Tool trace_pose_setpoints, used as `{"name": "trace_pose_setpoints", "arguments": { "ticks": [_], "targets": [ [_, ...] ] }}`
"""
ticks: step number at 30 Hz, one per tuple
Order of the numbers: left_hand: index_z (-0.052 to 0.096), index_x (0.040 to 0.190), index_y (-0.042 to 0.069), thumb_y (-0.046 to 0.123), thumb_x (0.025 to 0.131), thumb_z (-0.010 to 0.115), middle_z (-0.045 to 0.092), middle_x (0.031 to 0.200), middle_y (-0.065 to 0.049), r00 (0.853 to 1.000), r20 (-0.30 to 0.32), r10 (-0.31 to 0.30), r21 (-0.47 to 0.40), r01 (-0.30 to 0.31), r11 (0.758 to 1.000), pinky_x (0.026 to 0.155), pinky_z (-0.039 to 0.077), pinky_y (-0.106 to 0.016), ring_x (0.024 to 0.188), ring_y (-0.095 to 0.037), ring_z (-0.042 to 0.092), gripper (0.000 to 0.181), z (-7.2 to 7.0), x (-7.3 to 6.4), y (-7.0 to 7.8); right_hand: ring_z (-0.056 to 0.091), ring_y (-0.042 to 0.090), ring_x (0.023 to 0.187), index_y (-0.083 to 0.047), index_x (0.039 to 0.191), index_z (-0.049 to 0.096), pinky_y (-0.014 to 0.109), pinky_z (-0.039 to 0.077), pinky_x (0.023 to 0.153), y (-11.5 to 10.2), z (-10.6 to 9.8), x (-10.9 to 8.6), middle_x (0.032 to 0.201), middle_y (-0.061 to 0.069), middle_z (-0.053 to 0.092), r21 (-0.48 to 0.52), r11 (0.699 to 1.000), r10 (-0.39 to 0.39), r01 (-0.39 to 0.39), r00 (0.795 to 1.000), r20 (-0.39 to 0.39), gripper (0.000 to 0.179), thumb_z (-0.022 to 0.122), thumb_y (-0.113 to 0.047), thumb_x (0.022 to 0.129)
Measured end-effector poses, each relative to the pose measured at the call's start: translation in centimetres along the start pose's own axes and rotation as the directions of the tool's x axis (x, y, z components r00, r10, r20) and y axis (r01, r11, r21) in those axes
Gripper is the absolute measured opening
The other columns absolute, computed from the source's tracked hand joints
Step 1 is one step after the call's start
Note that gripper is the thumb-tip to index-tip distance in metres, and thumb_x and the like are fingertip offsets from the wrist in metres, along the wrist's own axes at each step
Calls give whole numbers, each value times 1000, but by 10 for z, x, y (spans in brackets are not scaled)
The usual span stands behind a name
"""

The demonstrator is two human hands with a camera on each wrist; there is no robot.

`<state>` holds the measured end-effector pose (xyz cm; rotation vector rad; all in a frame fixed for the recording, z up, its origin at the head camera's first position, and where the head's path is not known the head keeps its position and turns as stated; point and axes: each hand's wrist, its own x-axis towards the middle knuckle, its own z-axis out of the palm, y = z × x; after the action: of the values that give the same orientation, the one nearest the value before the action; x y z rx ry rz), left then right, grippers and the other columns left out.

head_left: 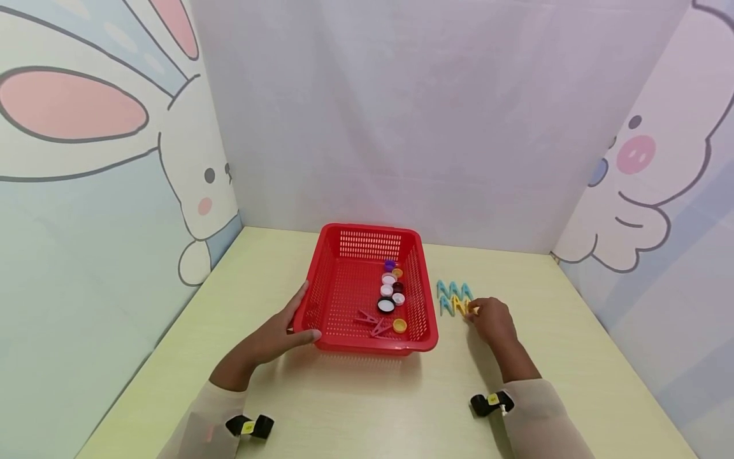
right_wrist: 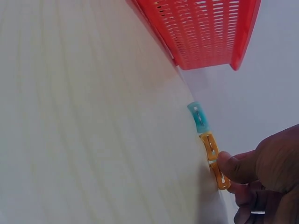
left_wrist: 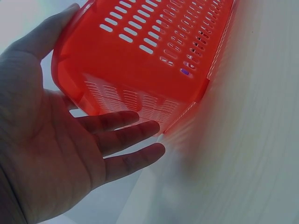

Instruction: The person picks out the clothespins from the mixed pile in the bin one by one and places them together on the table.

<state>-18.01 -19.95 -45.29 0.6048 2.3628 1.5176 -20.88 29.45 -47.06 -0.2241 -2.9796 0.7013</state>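
A red plastic basket [head_left: 367,345] stands on the table. My left hand [head_left: 281,331] holds its near left corner, thumb over the rim; in the left wrist view, three fingers [left_wrist: 135,158] extend along the outside. To the right of the basket, my right hand [head_left: 494,322] pinches a yellow clothespin [right_wrist: 220,177] at the end of the nearer row. Beside it lie another yellow clothespin [right_wrist: 210,145] and a teal clothespin [right_wrist: 198,117]. Three more teal clothespins [head_left: 453,289] form the row behind. The right fingertips partly cover the pinched clothespin in the head view.
Inside the basket, several bottle caps [head_left: 387,305] in white, black, purple and yellow lie toward the right side. Two pink clothespins [head_left: 367,317] are near its front. A pale curtain wall [head_left: 378,127] rises behind the light wooden table [head_left: 355,408].
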Motion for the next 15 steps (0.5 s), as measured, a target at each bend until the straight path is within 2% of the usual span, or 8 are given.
{"name": "trace_pose_setpoints", "arguments": {
  "ticks": [5,15],
  "targets": [
    [0,177,22,41,89,89,39,166,-23,1000,0,6,4,-6,1000,97,67,-46,146,-45,50,127,0,0,0,69,39,105,0,120,80,48,59,83,2,0,1,125,29,75,9,1000,3,-3,1000,19,22,74,-6,99],
    [0,177,23,40,89,89,38,166,-23,1000,-4,2,0,-2,1000,97,67,-46,146,-46,49,127,1,-1,0,67,36,101,-1,121,80,46,58,81,1,-1,1,122,27,76,12,1000,26,-26,999,33,24,74,-4,98]
  ]
}}
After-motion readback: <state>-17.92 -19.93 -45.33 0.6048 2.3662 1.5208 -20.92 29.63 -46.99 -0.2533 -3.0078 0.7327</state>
